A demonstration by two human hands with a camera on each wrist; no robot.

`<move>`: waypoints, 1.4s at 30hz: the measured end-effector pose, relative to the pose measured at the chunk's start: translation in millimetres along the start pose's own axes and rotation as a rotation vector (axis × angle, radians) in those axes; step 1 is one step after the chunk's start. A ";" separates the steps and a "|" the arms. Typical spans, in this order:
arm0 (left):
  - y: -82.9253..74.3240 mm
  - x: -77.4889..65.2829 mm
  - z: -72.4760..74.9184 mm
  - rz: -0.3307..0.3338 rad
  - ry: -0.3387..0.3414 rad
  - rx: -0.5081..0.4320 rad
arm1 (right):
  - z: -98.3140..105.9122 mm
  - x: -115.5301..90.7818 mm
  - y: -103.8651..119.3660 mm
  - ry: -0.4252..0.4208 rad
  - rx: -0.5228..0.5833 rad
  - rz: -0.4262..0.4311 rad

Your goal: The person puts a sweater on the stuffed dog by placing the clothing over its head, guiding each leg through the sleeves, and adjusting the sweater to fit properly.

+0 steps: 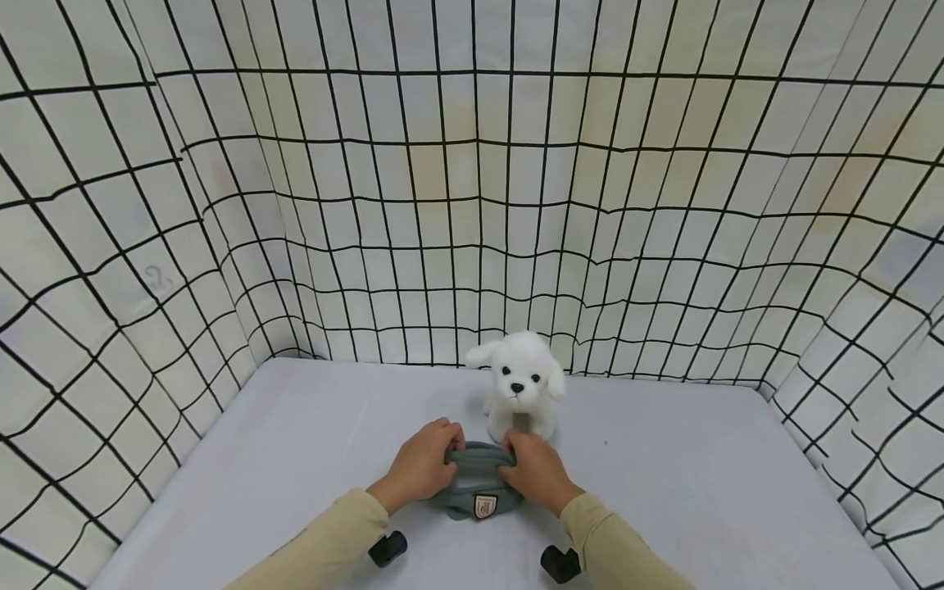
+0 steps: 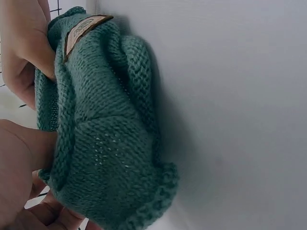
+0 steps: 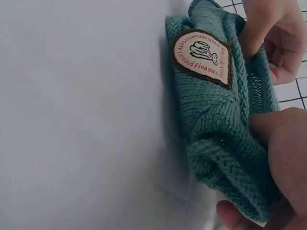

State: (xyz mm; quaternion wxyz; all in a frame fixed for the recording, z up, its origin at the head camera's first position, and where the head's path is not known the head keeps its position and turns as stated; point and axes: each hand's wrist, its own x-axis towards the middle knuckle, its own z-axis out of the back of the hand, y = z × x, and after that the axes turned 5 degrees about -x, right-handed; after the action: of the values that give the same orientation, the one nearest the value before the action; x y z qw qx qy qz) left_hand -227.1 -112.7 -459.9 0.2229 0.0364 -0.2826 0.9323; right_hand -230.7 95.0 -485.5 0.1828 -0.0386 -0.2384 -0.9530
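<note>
A small green knitted garment with a rolled edge and a stitched patch on its front lies on the white table, its opening held spread. My left hand grips the left side of that opening, thumb inside and fingers outside. Opposite it, my right hand pinches the right side in the same way. In the left wrist view, the knit bunches between both hands. Just beyond the garment sits a white plush dog, upright and facing me, its lower front partly behind my right hand.
White tabletop extends on both sides. Walls with a black grid enclose the back and sides. Black cylindrical pieces show beside each forearm, near the sleeves.
</note>
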 end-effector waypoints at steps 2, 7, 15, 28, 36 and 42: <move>-0.7 1.2 0.2 0.003 -0.008 -0.004 | 0.4 -0.6 -0.4 -0.006 0.003 -0.001; -0.1 3.5 0.6 0.008 -0.043 0.003 | 6.6 -4.4 -3.2 -0.062 0.013 -0.022; 5.0 6.6 -1.6 0.006 -0.021 -0.012 | 17.6 -6.7 -10.2 -0.072 0.104 -0.067; 11.1 13.1 -3.8 0.006 0.109 -0.295 | 24.5 -11.7 -12.3 -0.108 0.253 -0.047; 4.5 15.1 2.6 -0.031 0.053 -0.326 | 36.1 -17.9 -14.6 -0.163 0.279 -0.057; 0.7 18.7 7.2 -0.070 0.016 -0.333 | 44.2 -19.2 -19.4 -0.224 0.245 -0.040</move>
State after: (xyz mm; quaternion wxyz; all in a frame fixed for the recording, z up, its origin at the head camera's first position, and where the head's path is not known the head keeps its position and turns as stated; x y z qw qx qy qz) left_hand -244.6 -109.7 -450.6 0.2605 0.0015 -0.4299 0.8645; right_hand -220.6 137.9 -458.1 0.1397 -0.1171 -0.3724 -0.9100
